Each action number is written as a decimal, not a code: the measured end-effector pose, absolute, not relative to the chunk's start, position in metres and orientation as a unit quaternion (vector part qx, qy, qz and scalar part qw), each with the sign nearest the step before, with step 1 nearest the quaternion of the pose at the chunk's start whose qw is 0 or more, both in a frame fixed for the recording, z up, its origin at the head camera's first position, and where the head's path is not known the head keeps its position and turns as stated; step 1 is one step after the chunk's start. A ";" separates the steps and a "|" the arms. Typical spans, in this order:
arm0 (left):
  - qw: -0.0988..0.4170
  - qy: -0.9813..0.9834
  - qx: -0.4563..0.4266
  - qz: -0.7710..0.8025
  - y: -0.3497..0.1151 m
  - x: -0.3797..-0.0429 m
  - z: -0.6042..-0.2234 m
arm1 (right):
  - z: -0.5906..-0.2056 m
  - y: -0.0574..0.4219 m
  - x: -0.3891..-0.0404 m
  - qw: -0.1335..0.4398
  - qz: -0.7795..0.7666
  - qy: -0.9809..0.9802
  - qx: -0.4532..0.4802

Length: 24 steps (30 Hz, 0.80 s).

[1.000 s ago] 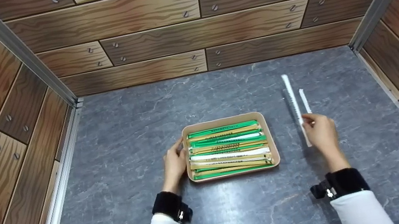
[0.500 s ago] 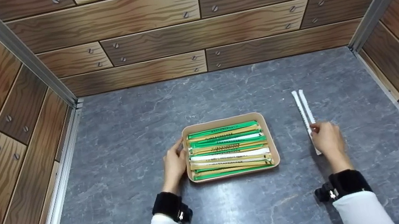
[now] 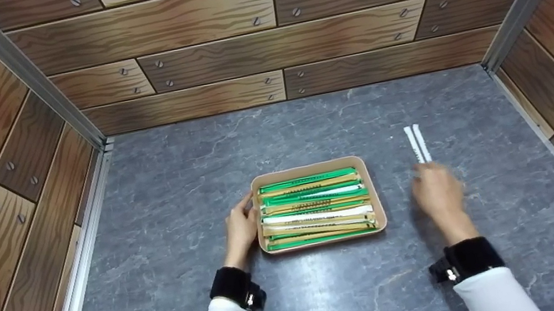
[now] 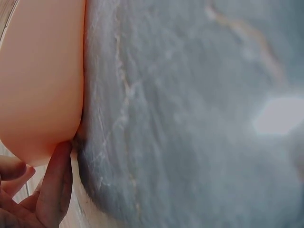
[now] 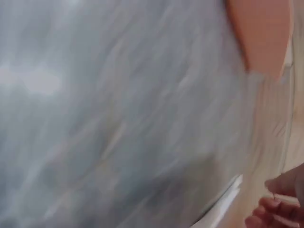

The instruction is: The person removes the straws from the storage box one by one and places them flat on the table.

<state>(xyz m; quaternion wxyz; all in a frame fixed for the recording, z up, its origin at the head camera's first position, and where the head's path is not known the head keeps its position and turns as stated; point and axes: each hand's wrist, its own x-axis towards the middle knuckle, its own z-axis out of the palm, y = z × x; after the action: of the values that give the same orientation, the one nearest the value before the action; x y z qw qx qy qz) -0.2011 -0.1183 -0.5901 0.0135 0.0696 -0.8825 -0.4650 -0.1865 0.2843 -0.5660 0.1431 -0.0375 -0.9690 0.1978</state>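
Observation:
A shallow tan tray (image 3: pixel 325 242) holds several thin wrapped straws (image 3: pixel 318 217) in green, tan-yellow and white, lying crosswise. My left hand (image 3: pixel 240 229) touches the tray's left end; in the left wrist view its fingertips (image 4: pixel 59 166) rest against the outer wall near a corner. On the right, two white wrapped straws (image 3: pixel 417 143) lie side by side on the table, pointing away from me. My right hand (image 3: pixel 438 193), blurred, is over their near ends and hides them. In the right wrist view its fingers (image 5: pixel 280 209) are apart from the white straws with nothing visible between them.
The grey marbled table (image 3: pixel 175 184) is bounded by wood-patterned walls (image 3: pixel 210 59) at the back and both sides, with metal rails (image 3: pixel 76 251) along the edges. A gap of table surface separates the tray from the white straws.
My right hand laid a white straw beside the other one, let go of it and shifted slightly left. My left hand and the tray stay in place.

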 end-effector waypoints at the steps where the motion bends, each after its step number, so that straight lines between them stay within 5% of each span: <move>1: 0.017 -0.884 0.069 -0.462 -0.119 -0.201 -0.590 | -0.564 0.275 -0.187 0.151 0.200 -0.968 -0.001; 11: 0.027 -0.885 0.058 -0.461 -0.118 -0.200 -0.590 | -0.570 0.195 -0.191 0.115 0.190 -0.937 0.270; 24: 0.022 -0.886 0.074 -0.457 -0.116 -0.201 -0.590 | -0.583 0.164 -0.202 0.045 0.094 -0.966 0.236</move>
<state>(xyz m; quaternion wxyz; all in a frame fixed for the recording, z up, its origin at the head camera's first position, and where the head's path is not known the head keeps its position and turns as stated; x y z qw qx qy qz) -0.2009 -0.1165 -0.5901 0.0219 0.0743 -0.8862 -0.4567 -0.2022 0.1644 -0.5830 0.0448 0.2359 -0.9662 0.0939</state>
